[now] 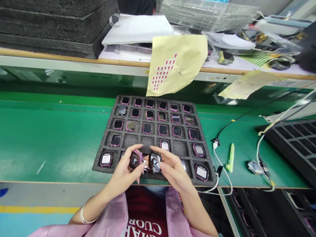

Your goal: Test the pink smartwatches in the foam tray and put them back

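Note:
My left hand [128, 171] grips a purple smartwatch [135, 159] by its edges, its dark screen lit with a small figure. Beside it, my right hand [172, 166] holds a black smartwatch [155, 162] between thumb and fingers, its face also lit. Both are held side by side above the near edge of a grey foam tray [182, 148]. Rows of purple-framed watch bodies sit in the tray's compartments, most with dark screens. A few, such as the watch at the front left [106, 158], show a white screen. My hands hide part of the front row.
The tray lies on a green bench [54, 138]. At right are a light green pen [230, 158], white cables [219, 161] and another black tray [293, 141]. Yellow sticker sheets [177, 62] hang from the shelf above, which carries black foam blocks [49, 26] and papers.

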The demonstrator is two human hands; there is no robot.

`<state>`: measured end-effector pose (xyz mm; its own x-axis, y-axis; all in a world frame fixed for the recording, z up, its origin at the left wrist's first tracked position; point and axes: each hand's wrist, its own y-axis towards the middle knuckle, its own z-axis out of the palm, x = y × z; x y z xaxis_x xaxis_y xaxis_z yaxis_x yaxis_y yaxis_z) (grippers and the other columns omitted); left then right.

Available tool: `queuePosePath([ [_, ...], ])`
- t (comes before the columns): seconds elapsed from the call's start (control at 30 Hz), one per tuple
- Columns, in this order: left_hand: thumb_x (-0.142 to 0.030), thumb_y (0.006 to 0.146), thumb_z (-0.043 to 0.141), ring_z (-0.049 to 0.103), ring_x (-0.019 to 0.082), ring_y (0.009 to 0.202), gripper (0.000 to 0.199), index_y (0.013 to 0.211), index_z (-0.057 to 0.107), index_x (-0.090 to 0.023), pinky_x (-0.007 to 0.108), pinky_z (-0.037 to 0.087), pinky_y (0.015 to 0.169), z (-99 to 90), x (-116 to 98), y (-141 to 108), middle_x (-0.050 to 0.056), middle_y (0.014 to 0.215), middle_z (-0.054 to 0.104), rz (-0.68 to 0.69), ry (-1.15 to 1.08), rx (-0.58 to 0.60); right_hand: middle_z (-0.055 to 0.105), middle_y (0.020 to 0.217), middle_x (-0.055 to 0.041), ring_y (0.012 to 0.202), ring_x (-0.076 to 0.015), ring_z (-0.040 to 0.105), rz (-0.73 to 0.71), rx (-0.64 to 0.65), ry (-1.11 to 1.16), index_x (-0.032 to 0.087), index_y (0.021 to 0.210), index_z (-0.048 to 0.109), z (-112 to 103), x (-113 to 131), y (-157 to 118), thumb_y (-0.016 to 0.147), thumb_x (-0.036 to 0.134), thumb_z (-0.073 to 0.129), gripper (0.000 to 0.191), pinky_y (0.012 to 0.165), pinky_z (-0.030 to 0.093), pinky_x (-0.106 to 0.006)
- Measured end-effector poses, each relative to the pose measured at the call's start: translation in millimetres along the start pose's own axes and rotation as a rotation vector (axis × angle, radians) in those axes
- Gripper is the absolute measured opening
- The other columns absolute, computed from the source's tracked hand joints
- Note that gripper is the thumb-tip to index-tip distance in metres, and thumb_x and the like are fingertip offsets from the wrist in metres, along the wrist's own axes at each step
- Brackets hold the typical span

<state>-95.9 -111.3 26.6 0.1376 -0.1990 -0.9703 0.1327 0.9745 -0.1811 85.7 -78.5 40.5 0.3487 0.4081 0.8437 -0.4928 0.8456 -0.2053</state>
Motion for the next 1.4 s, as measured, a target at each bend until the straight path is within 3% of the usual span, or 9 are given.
queuePosePath([
  [0.13, -0.027, 0.086, 0.058, 0.061, 0.014, 0.069, 0.049, 0.131, 0.041, -0.022, 0.026, 0.055, 0.058, -6.4, 2, 7, 0.004, 0.095, 0.057, -0.011, -0.176, 0.057, 0.068, 0.116, -0.0116, 0.102, -0.0258, 0.067, 0.018, -0.089, -0.013, 0.024, 0.131, 0.053, -4, 0, 0, 0.086, 0.03, 0.064, 0.046, 0.095, 0.048, -0.046],
  [0.3, -0.027, 0.089, 0.052, 0.063, 0.021, 0.088, 0.038, 0.126, 0.049, -0.021, 0.033, 0.056, 0.069, -14.0, 1, 9, 0.011, 0.117, 0.058, -0.045, -0.282, 0.063, 0.067, 0.119, -0.0124, 0.105, -0.0276, 0.066, 0.002, -0.16, 0.015, 0.024, 0.129, 0.054, -8, -3, -2, 0.087, 0.031, 0.062, 0.044, 0.098, 0.045, -0.051],
  [0.67, -0.027, 0.091, 0.051, 0.061, 0.02, 0.087, 0.036, 0.126, 0.051, -0.022, 0.03, 0.058, 0.066, -12.6, 0, 6, 0.009, 0.113, 0.058, -0.047, -0.241, 0.103, 0.069, 0.114, -0.011, 0.1, -0.029, 0.068, -0.078, -0.162, 0.003, 0.025, 0.126, 0.057, -3, -8, -3, 0.086, 0.026, 0.062, 0.04, 0.085, 0.054, -0.047],
  [1.07, -0.028, 0.089, 0.053, 0.063, 0.019, 0.081, 0.036, 0.124, 0.052, -0.021, 0.03, 0.059, 0.065, -5.8, -6, 4, 0.009, 0.109, 0.061, -0.036, -0.191, 0.07, 0.069, 0.113, -0.0103, 0.097, -0.0264, 0.07, -0.152, -0.205, -0.176, 0.024, 0.124, 0.057, -6, -14, -4, 0.087, 0.029, 0.064, 0.038, 0.095, 0.05, -0.047],
  [1.23, -0.029, 0.088, 0.054, 0.064, 0.02, 0.083, 0.039, 0.126, 0.05, -0.02, 0.032, 0.059, 0.067, -8.5, -6, 4, 0.01, 0.11, 0.062, -0.01, -0.177, 0.025, 0.063, 0.123, -0.0122, 0.105, -0.0261, 0.066, -0.154, -0.127, -0.228, 0.027, 0.139, 0.041, -3, -13, -7, 0.082, 0.026, 0.07, 0.064, 0.095, 0.05, -0.046],
  [1.3, -0.028, 0.088, 0.054, 0.065, 0.021, 0.086, 0.04, 0.127, 0.049, -0.02, 0.032, 0.059, 0.068, -12.4, -7, 4, 0.011, 0.111, 0.062, 0.004, -0.171, 0.013, 0.061, 0.124, -0.012, 0.107, -0.025, 0.065, -0.14, -0.091, -0.294, 0.027, 0.141, 0.036, -5, -9, -5, 0.08, 0.023, 0.071, 0.07, 0.095, 0.05, -0.044],
  [1.4, -0.027, 0.088, 0.054, 0.065, 0.02, 0.086, 0.039, 0.126, 0.048, -0.02, 0.031, 0.058, 0.067, -19.9, -8, 5, 0.01, 0.112, 0.061, 0.023, -0.149, -0.015, 0.063, 0.113, -0.0101, 0.1, -0.0238, 0.066, -0.141, -0.09, -0.604, 0.024, 0.133, 0.045, -11, -1, 8, 0.081, 0.024, 0.069, 0.057, 0.091, 0.052, -0.043],
])
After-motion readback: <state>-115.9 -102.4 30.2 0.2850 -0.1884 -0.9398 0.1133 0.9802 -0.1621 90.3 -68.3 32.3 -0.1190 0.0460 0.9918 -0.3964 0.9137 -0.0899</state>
